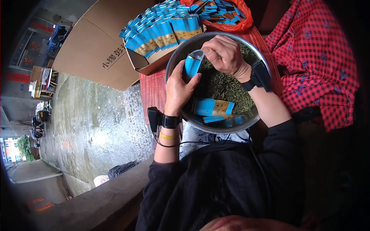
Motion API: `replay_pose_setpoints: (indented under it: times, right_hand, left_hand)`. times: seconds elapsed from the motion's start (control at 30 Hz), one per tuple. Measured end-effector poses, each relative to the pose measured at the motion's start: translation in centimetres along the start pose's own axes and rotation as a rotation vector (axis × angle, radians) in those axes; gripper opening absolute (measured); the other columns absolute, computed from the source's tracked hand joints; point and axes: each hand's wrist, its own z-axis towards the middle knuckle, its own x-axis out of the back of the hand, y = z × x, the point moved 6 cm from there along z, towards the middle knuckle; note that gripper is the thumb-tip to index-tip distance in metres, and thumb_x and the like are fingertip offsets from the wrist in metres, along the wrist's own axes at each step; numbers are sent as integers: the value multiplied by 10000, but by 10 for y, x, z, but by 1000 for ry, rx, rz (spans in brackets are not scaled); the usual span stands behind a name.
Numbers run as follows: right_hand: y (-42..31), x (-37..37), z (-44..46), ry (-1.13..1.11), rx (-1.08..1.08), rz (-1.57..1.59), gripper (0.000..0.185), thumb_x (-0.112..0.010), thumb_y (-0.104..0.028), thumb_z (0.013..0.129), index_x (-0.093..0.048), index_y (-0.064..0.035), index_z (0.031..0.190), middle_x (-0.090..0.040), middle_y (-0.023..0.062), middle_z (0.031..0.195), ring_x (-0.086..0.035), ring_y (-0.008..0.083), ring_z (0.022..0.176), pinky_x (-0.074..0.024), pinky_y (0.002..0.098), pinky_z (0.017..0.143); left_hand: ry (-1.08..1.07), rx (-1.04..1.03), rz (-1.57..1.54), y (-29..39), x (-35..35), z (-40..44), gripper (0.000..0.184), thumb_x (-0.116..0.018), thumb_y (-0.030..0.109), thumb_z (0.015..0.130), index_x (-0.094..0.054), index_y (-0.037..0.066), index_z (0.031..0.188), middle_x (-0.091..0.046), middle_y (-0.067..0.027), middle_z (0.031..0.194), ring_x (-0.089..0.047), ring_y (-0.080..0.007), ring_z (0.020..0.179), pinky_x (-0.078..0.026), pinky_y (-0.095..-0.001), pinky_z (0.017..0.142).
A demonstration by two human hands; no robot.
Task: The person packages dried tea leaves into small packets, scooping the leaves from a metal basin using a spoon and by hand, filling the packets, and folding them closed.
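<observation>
Gripping a blue packet (192, 67) over dried leaves (227, 84) in a metal bowl (221, 131), the left hand (180, 87) met the right hand (226, 55), which pinched a translucent scoop (198, 53) at the packet's mouth.

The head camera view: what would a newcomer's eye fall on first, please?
Probably the wide metal bowl of dark green leaves in the middle, where the left hand holds a blue packet and the right hand a small clear scoop at its top. Next, the bright blue-and-gold packets standing crowded in a cardboard box beyond the bowl, and the red-and-black checked cloth on the right.
</observation>
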Motion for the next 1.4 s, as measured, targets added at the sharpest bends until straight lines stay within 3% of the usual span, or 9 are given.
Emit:
replay_pose_setpoints:
  times: [0.23,0.37,0.47,0.63,0.83,0.93,1.0,1.23,1.4]
  right_hand:
    - [45,6,-9,-26,-348,-52,211,-588,-214,931,-620,-10,890,-663,112,808,-666,275,760,-512,336,684]
    - [50,-15,-15,-326,-409,1,160,-627,-157,880,-621,3,894,-659,106,880,-650,235,897,-496,336,804]
    - [31,-27,-12,-328,-379,363,196,-660,-148,854,-626,9,966,-648,89,994,-632,193,968,-488,336,867]
    - [4,-43,-22,-647,-481,314,274,-661,-157,790,-612,-1,1010,-666,163,925,-643,329,921,-504,386,824]
    - [5,-35,-15,-520,-258,144,280,-612,-123,749,-622,10,995,-667,206,929,-645,373,891,-511,394,768]
    - [-1,-30,-13,-415,-247,203,299,-628,-145,755,-622,16,1008,-667,204,941,-647,358,865,-501,385,790]
    - [2,-37,-20,-630,-496,389,252,-667,-160,789,-631,17,963,-651,158,908,-626,309,864,-482,379,819]
    - [17,-42,-34,-995,-528,521,314,-700,-269,844,-659,14,974,-671,112,876,-621,152,803,-480,327,736]
    - [12,-36,-20,-699,-564,477,260,-707,-208,863,-635,3,997,-640,40,888,-584,91,842,-484,284,760]
  left_hand:
    - [21,-20,-20,0,1,0,539,-761,235,790,-556,28,1244,-650,-201,1048,-641,-364,951,-504,-403,812]
    - [67,-55,6,-4,2,-1,595,-776,221,777,-525,35,1284,-618,-217,1120,-619,-372,1008,-491,-413,857]
    - [100,-96,31,-3,5,-1,645,-782,215,774,-490,31,1319,-593,-218,1163,-602,-379,1043,-486,-414,877]
    - [69,-79,4,3,6,-2,632,-771,220,791,-491,30,1325,-601,-211,1148,-602,-386,1033,-490,-420,859]
    - [26,15,-369,-7,1,-1,351,-634,233,940,-604,-17,1184,-626,-89,784,-562,-116,715,-476,-275,675]
    - [35,9,-311,-9,5,0,268,-582,203,970,-642,-26,1097,-627,-100,746,-570,-127,688,-477,-302,642]
    - [16,43,-276,-11,6,-1,256,-580,204,971,-651,-26,1060,-625,-106,736,-570,-128,680,-475,-308,633]
    - [-41,-10,-204,-10,0,-3,239,-570,202,977,-655,-21,998,-619,-111,710,-583,-129,679,-474,-308,626]
    - [55,100,-296,-13,7,-2,252,-567,209,984,-654,-24,1021,-639,-67,748,-578,-100,724,-481,-283,654]
